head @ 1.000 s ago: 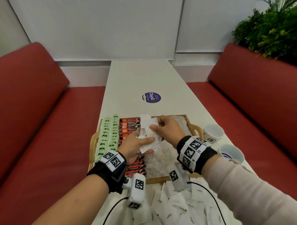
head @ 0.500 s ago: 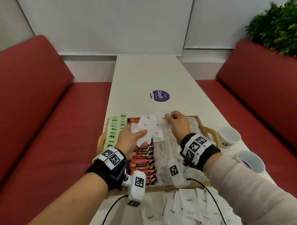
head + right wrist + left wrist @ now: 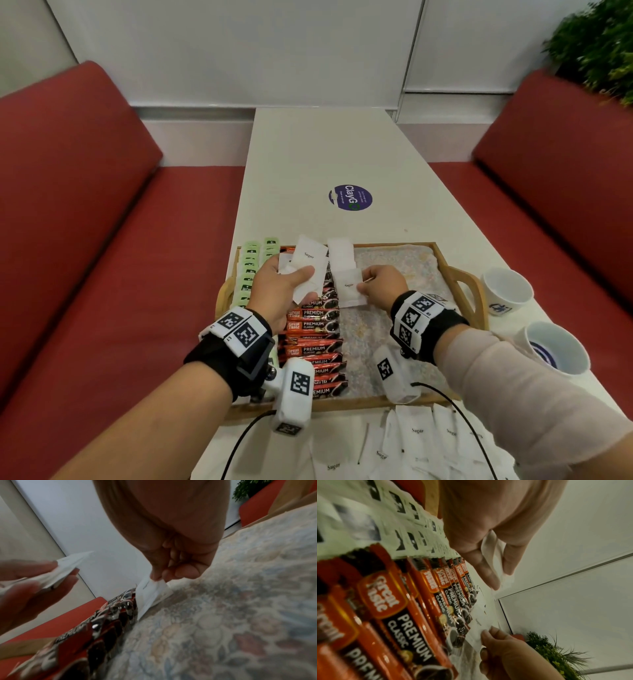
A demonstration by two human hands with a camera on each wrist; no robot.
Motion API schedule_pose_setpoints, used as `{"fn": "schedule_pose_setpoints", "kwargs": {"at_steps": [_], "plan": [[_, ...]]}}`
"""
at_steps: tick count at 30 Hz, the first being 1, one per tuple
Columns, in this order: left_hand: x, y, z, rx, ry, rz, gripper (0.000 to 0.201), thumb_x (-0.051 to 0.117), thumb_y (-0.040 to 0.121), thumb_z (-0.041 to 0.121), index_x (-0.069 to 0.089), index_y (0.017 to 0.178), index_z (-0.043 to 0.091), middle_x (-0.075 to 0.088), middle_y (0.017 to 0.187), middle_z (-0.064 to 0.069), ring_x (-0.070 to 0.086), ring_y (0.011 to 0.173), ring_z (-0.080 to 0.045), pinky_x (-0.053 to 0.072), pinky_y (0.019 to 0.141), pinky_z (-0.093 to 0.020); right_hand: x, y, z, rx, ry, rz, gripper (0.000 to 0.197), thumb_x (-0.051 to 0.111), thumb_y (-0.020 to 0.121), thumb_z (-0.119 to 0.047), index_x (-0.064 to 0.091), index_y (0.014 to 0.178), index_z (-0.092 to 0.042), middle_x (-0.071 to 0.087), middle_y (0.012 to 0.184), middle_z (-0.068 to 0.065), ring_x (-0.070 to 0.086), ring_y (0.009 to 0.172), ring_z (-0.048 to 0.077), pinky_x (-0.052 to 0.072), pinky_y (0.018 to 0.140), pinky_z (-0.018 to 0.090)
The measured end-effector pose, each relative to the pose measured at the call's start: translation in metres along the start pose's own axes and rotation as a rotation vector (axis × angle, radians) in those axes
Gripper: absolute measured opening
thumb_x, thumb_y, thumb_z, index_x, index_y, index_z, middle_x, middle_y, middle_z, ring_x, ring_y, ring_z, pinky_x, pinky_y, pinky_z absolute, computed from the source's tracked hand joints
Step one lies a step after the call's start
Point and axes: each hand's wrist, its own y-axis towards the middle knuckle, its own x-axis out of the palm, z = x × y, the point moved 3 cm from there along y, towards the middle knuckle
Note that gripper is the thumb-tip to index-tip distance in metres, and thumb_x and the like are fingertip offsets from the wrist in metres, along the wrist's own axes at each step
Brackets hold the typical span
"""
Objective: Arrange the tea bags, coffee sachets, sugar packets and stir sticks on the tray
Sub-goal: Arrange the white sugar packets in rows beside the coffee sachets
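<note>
White table (image 3: pixel 308 154) | right hand (image 3: pixel 383 286) pinches white sugar packet (image 3: pixel 349 287) (printed "Sugar")

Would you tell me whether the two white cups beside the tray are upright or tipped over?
Upright: both white cups stand on the table right of the tray, open mouths facing up.

Right hand (image 3: pixel 383 287) apparently sets another sugar packet (image 3: pixel 348 287) nearer; view shifted.
</note>
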Motion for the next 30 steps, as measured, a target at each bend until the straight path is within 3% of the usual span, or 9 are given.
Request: {"fn": "schedule_pose_setpoints", "kwargs": {"at_steps": [4, 9, 15, 18, 21, 23, 26, 30], "plan": [[-0.001, 0.001, 0.0, 0.002, -0.008, 0.006, 0.03, 0.064, 0.086, -0.001, 0.057, 0.112, 0.011, 0.066, 0.109, -0.012, 0.066, 0.091, -0.03, 0.058, 0.051, -0.027, 0.004, 0.004, -0.001, 0.032, -0.016, -0.029, 0.027, 0.066, 0.082, -0.001, 0.052, 0.063, -0.016, 0.062, 0.079, 0.009, 0.062, 0.078, 0.027, 0.056, 0.082, 0.045], [-0.002, 0.001, 0.0, -0.014, -0.024, -0.005, 0.025, 0.064, 0.086, -0.001, 0.058, 0.104, 0.015, 0.067, 0.108, -0.012, 0.066, 0.098, -0.033, 0.058, 0.052, -0.027, 0.007, 0.008, 0.001, 0.086, -0.013, -0.066, 0.029, 0.061, 0.086, 0.0, 0.047, 0.064, -0.013, 0.06, 0.064, 0.011, 0.063, 0.065, 0.028, 0.056, 0.069, 0.04], [-0.003, 0.0, -0.004, -0.019, -0.038, -0.009, 0.023, 0.064, 0.085, -0.001, 0.059, 0.097, 0.018, 0.068, 0.101, -0.007, 0.068, 0.088, -0.027, 0.058, 0.053, -0.027, 0.009, 0.009, -0.004, 0.062, -0.151, -0.103, 0.027, 0.061, 0.084, -0.004, 0.05, 0.061, -0.01, 0.064, 0.068, 0.015, 0.07, 0.078, 0.035, 0.058, 0.076, 0.046], [-0.002, -0.001, -0.004, -0.024, -0.051, -0.013, 0.022, 0.064, 0.086, 0.0, 0.059, 0.099, 0.017, 0.069, 0.101, -0.007, 0.068, 0.084, -0.024, 0.058, 0.055, -0.028, 0.003, 0.007, -0.009, 0.023, -0.209, -0.054, 0.013, 0.064, 0.084, -0.013, 0.053, 0.081, -0.007, 0.063, 0.079, 0.009, 0.067, 0.084, 0.031, 0.056, 0.073, 0.038], [0.0, -0.003, -0.004, -0.022, -0.052, -0.014, 0.021, 0.065, 0.085, 0.001, 0.059, 0.099, 0.016, 0.069, 0.102, -0.008, 0.068, 0.082, -0.023, 0.058, 0.056, -0.029, -0.008, -0.002, -0.023, -0.133, -0.034, 0.083, 0.019, 0.057, 0.091, -0.026, 0.055, 0.102, -0.011, 0.057, 0.093, 0.002, 0.055, 0.085, 0.021, 0.048, 0.076, 0.034], [0.003, -0.005, -0.005, -0.017, -0.038, -0.015, 0.022, 0.066, 0.084, 0.001, 0.058, 0.099, 0.015, 0.068, 0.101, -0.007, 0.069, 0.08, -0.023, 0.057, 0.056, -0.028, -0.012, -0.016, -0.037, -0.229, 0.151, 0.052, 0.019, 0.054, 0.094, -0.033, 0.057, 0.098, -0.014, 0.059, 0.09, 0.0, 0.055, 0.075, 0.017, 0.05, 0.069, 0.031], [0.01, -0.011, -0.007, -0.005, -0.012, -0.035, 0.021, 0.066, 0.084, 0.001, 0.057, 0.096, 0.016, 0.068, 0.095, -0.004, 0.068, 0.079, -0.02, 0.057, 0.055, -0.027, -0.012, -0.031, -0.049, -0.285, 0.286, -0.035, 0.015, 0.061, 0.091, -0.031, 0.061, 0.09, -0.016, 0.06, 0.078, -0.006, 0.053, 0.062, 0.008, 0.041, 0.051, 0.017], [0.018, -0.018, -0.008, -0.007, 0.011, -0.077, 0.023, 0.067, 0.083, 0.001, 0.057, 0.099, 0.014, 0.068, 0.096, -0.005, 0.068, 0.081, -0.02, 0.058, 0.056, -0.026, -0.012, -0.034, -0.05, -0.288, 0.374, -0.033, 0.015, 0.068, 0.086, -0.017, 0.059, 0.073, -0.017, 0.059, 0.07, -0.001, 0.052, 0.058, 0.012, 0.044, 0.053, 0.022]]}}
